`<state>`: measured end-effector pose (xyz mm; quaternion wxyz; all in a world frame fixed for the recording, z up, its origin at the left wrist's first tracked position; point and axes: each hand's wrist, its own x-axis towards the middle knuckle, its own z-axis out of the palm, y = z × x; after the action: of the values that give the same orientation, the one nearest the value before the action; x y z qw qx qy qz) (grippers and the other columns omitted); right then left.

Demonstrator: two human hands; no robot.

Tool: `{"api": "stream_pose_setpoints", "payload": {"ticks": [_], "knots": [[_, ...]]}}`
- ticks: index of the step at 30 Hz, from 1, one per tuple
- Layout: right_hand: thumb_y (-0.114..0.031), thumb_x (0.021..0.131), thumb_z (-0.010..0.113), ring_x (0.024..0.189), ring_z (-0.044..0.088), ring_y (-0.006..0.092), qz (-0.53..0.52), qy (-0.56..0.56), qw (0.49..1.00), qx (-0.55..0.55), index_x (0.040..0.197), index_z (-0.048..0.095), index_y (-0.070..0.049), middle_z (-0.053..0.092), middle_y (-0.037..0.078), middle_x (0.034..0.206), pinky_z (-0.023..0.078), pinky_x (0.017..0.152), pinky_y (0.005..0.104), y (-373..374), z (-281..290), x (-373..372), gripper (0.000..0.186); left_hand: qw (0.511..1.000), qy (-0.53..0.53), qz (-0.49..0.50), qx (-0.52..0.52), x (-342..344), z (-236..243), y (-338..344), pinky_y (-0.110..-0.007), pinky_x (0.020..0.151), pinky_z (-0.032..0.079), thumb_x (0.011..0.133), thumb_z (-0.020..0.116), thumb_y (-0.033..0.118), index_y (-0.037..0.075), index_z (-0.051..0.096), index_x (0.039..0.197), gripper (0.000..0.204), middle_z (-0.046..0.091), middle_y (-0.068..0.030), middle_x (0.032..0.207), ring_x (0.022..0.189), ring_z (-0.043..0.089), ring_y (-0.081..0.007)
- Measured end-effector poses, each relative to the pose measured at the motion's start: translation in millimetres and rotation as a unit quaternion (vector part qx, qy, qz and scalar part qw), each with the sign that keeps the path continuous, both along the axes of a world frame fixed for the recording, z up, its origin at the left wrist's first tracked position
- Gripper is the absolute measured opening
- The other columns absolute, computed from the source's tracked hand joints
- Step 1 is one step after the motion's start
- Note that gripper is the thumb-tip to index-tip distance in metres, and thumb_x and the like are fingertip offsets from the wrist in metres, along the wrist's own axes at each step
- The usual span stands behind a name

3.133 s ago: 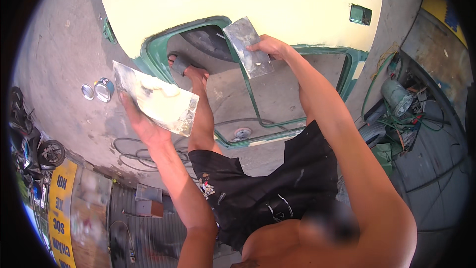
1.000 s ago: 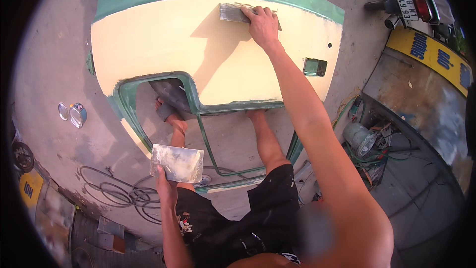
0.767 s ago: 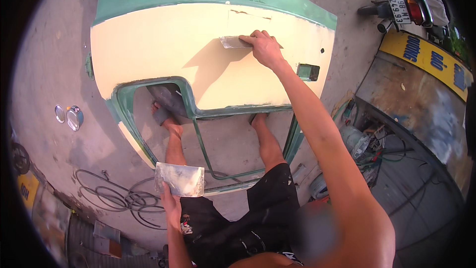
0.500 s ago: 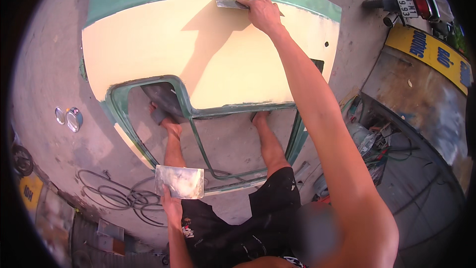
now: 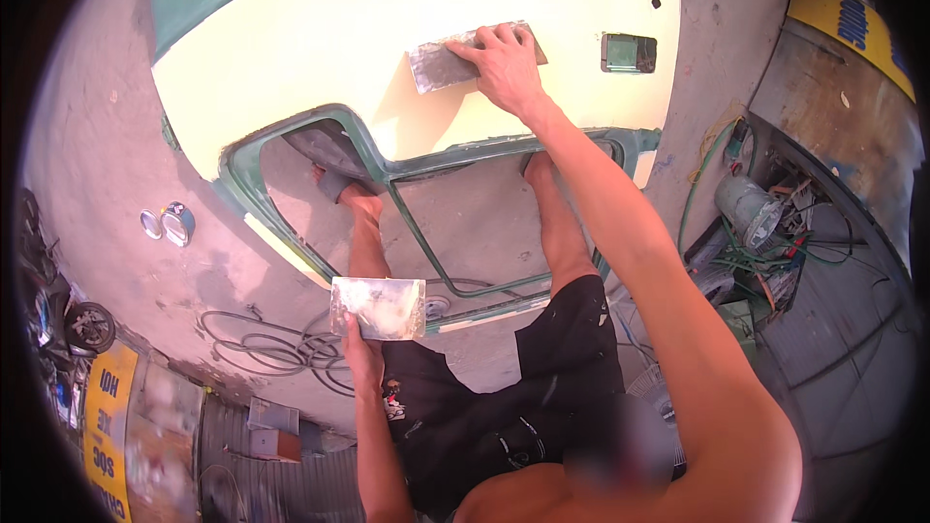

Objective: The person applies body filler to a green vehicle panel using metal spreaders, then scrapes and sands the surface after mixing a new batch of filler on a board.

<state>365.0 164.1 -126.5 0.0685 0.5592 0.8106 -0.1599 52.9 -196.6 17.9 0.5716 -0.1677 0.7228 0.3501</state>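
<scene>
Well, right hand (image 5: 508, 70): pinching the spreader (image 5: 438, 66), over the door's (image 5: 310, 48) cream face; contact unclear.
Left hand (image 5: 361, 353): pinching the plate (image 5: 383, 307), over the door's near edge.
Can (image 5: 178, 224): left of the door.

The curved cream panel (image 5: 291, 53) has green window frames (image 5: 241, 167); the rectangular grey spreader (image 5: 439, 66) is smudged; the rectangular white plate (image 5: 387, 308), mottled grey.

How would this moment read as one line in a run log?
left hand: holds smeared plate | right hand: grips flat spreader over cream panel | ground: can beside round lid
</scene>
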Motion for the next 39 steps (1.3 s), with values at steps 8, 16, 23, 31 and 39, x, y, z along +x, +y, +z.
{"api": "stream_pose_setpoints", "payload": {"ticks": [8, 16, 23, 31, 39], "knots": [[-0.010, 0.083, 0.062, 0.123, 0.047, 0.0250, 0.044, -0.018, 0.999, -0.023, 0.138, 0.053, -0.034, 0.055, 0.003, 0.117, 0.029, 0.107, 0.0574, -123, -4, 39, 0.060, 0.999, 0.003, -0.030, 0.021, 2, 4, 11, -0.042, 0.108, 0.042, 0.103, 0.046, 0.034, -0.004, 0.035, 0.142, 0.056, 0.046, -0.0165, 0.142, 0.128, 0.050, -0.0264], [-0.001, 0.081, 0.059, 0.115, 0.051, 0.0255, 0.062, -0.003, 0.998, 0.003, 0.131, 0.060, -0.025, 0.058, 0.006, 0.115, 0.039, 0.101, 0.0509, -66, 29, 38, 0.056, 0.998, -0.002, -0.033, 0.060, 0, 6, 3, -0.042, 0.106, 0.043, 0.103, 0.048, 0.037, -0.003, 0.039, 0.141, 0.056, 0.048, -0.0158, 0.139, 0.126, 0.052, -0.0258], [0.001, 0.083, 0.055, 0.112, 0.051, 0.0264, 0.007, 0.030, 0.986, 0.162, 0.130, 0.059, -0.026, 0.057, 0.006, 0.116, 0.040, 0.096, 0.0481, 110, -6, -35, 0.055, 0.999, 0.004, 0.035, 0.022, -2, 1, -2, -0.041, 0.106, 0.044, 0.101, 0.052, 0.037, -0.002, 0.036, 0.142, 0.059, 0.047, -0.0142, 0.140, 0.127, 0.050, -0.0259], [-0.002, 0.086, 0.052, 0.111, 0.050, 0.0247, -0.019, -0.016, 0.991, 0.133, 0.132, 0.059, -0.030, 0.057, 0.004, 0.117, 0.039, 0.089, 0.0494, 151, -22, -68, 0.054, 0.997, -0.008, 0.065, 0.050, -7, 7, 9, -0.043, 0.108, 0.044, 0.102, 0.050, 0.030, 0.000, 0.036, 0.143, 0.052, 0.048, -0.0131, 0.141, 0.129, 0.050, -0.0262], [-0.004, 0.086, 0.053, 0.113, 0.049, 0.0247, -0.032, -0.036, 0.991, 0.127, 0.134, 0.058, -0.032, 0.056, 0.004, 0.117, 0.041, 0.087, 0.0541, 161, -31, -63, 0.055, 0.998, -0.008, 0.058, 0.030, -6, 9, 25, -0.045, 0.108, 0.042, 0.103, 0.048, 0.031, -0.002, 0.033, 0.144, 0.055, 0.045, -0.0161, 0.143, 0.129, 0.048, -0.0279]]}}
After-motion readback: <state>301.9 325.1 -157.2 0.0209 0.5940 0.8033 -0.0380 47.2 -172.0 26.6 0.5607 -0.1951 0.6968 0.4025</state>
